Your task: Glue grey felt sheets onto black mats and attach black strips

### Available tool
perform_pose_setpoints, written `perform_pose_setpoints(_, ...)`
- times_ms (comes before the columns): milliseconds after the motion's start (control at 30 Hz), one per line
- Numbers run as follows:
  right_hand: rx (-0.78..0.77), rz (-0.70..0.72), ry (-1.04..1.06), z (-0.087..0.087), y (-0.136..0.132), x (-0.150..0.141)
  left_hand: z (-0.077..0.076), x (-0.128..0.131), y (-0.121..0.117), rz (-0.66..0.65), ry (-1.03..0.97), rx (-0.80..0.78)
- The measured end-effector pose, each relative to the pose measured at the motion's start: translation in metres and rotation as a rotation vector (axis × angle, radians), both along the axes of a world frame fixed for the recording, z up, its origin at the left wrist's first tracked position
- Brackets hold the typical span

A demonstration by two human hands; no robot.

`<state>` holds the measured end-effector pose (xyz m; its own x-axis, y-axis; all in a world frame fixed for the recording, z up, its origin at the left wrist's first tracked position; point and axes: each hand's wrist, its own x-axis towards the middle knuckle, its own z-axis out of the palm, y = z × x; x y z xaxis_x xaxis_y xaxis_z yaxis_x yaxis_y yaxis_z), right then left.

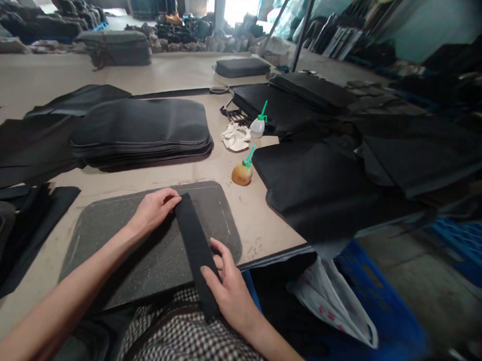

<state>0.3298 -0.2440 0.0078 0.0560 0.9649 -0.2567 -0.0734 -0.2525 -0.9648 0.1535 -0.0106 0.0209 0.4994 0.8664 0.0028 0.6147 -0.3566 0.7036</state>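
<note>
- The left hand is reaching forward, forearm slanting in from 7 o'clock, thumb and fingertips clamping the far left corner of a black strip.
- The right hand is lying at about 4 o'clock from it, forearm coming from 5 o'clock, thumb and forefinger parted, loosely unclosed against the strip's right edge.
- The two hands are standing apart, the strip running between them from 11 to 5 o'clock.
- The strip is crossing a dark round-cornered board, its near end overhanging towards checkered clothing at 6 o'clock.
- Bare surface is leaving open room beyond the board and along its right side.
- An amber bottle is standing at 1 o'clock, a stack of black panels lying at 11, dark sheets at 2.
- The surface's edge is ending at 4 o'clock, beside a blue crate holding a plastic bag.
</note>
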Motion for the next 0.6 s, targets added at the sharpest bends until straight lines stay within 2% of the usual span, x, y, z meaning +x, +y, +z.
perform_pose_setpoints(67, -0.037, -0.006, -0.04, -0.004, 0.0, -0.001, -0.013, 0.004, 0.025, -0.033, 0.083, 0.19)
perform_pose_setpoints(167, -0.099, 0.004, -0.075, -0.007, 0.004, -0.005, -0.024, 0.011, 0.049, -0.088, 0.186, 0.309)
perform_pose_setpoints(367, -0.069, 0.031, -0.108, -0.006, 0.014, -0.007, -0.027, 0.024, 0.063, -0.128, 0.306, 0.395)
perform_pose_setpoints(600, -0.051, 0.039, -0.11, -0.01, 0.016, -0.005, -0.034, 0.026, 0.07, -0.154, 0.355, 0.39)
